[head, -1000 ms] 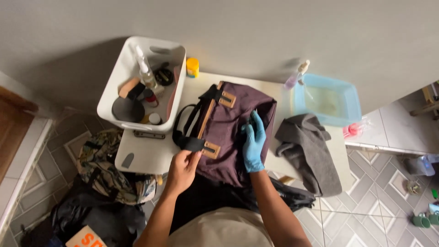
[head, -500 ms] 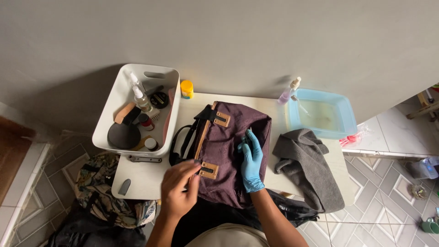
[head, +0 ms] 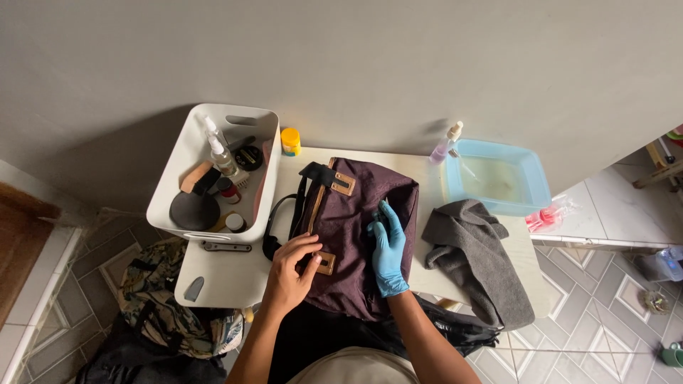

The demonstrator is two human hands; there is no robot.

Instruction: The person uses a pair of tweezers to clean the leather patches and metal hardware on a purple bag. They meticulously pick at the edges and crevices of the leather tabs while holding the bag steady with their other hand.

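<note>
- The maroon backpack (head: 359,235) lies flat in the middle of the white table (head: 220,274), its tan leather patches facing up and its black straps (head: 284,220) trailing off its left edge.
- The left hand (head: 290,274) is bare; its fingers curl together at the lower tan buckle patch (head: 326,262), fingertips touching it. Whether they actually pinch it cannot be told.
- The right hand (head: 388,249), in a blue glove, rests flat on the backpack's fabric, fingers pressed loosely together and pointing away from the person.
- A white plastic bin (head: 178,206) with bottles, brushes and tins stands at the table's left end, a small yellow-capped jar (head: 290,141) just beside it.
- A grey cloth (head: 473,259) lies to the right of the backpack, drooping over the table's edge.
- A light blue basin (head: 498,178) holding liquid sits beyond the cloth, a small spray bottle (head: 445,144) near its left corner.
</note>
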